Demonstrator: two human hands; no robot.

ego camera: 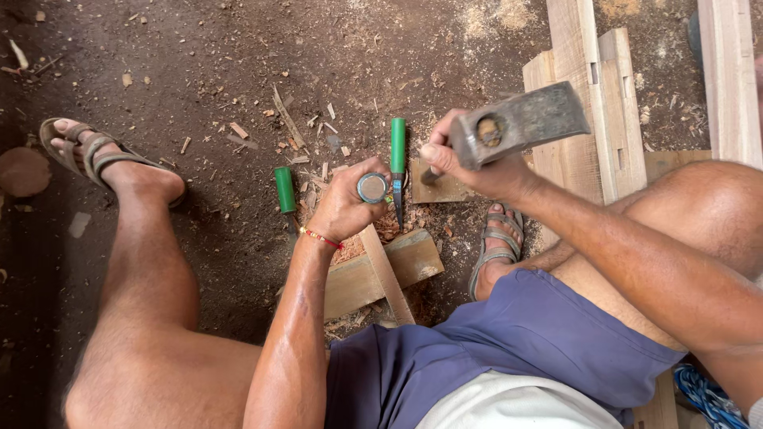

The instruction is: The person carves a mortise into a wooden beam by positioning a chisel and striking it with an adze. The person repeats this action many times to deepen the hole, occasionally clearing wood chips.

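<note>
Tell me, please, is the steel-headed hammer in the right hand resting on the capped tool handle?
No, the steel-headed hammer is raised in the right hand, clear of the capped tool handle gripped by the left hand.

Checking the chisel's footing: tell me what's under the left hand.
Under the left hand, a narrow wood strip crosses a wooden block. The gripped chisel shows only its butt; its blade is hidden.

No packages, labels, signs or screens in view, none on the ground
</note>
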